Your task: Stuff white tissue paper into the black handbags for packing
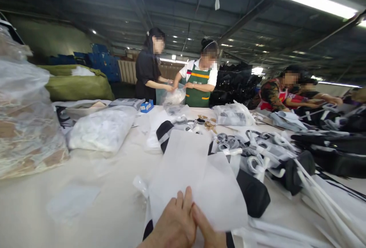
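My left hand (175, 221) is closed at the lower edge of a white sheet (183, 160), its fingers pressed together over it. Right beside it, my right hand (208, 231) grips the bottom of a second white sheet (221, 192), which fans out to the right and overlaps the first. The two hands touch, and their lower parts run out of view. Under and around the sheets lie black padded pieces (253, 194). A small clear plastic wrapper (140, 186) sits left of the sheets.
Wrapped rolls and straps (257, 149) are heaped to the right, with long white strips (323, 194). A filled plastic bag (101, 128) and a large clear sack (25, 118) stand left. Across the table, two people handle a plastic bag (174, 96); others work at right.
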`<state>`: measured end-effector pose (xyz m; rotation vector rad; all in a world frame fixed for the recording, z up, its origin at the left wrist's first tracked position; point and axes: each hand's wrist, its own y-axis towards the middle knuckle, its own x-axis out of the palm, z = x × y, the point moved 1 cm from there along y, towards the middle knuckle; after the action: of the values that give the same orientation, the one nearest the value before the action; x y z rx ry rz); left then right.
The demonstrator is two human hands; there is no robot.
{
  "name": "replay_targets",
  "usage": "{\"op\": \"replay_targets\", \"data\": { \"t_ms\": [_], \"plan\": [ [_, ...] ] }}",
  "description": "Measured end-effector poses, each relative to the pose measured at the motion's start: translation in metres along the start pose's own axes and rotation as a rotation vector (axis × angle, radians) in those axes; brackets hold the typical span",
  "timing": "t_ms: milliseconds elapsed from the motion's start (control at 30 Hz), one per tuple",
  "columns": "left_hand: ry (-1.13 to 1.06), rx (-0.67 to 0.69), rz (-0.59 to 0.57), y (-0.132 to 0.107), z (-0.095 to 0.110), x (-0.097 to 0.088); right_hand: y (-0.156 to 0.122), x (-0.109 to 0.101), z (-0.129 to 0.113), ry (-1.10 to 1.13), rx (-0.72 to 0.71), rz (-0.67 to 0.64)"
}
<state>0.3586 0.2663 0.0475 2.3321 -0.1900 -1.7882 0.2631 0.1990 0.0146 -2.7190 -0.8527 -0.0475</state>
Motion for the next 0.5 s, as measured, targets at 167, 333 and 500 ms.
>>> {"op": "replay_targets", "data": {
  "t_ms": [167,333,500],
  "plan": [
    [-0.01,0.12,0.111,0.031,0.002,0.002,0.052,0.001,-0.031,0.517,0.16,0.138],
    [-0.146,0.129,0.325,0.044,-0.019,-0.023,0.129,-0.017,-0.08,0.473,0.029,0.316],
    [-0.196,-0.413,0.64,-0.035,-0.076,0.024,0.224,-0.048,-0.13,0.3,-0.164,0.653]
  ]
}}
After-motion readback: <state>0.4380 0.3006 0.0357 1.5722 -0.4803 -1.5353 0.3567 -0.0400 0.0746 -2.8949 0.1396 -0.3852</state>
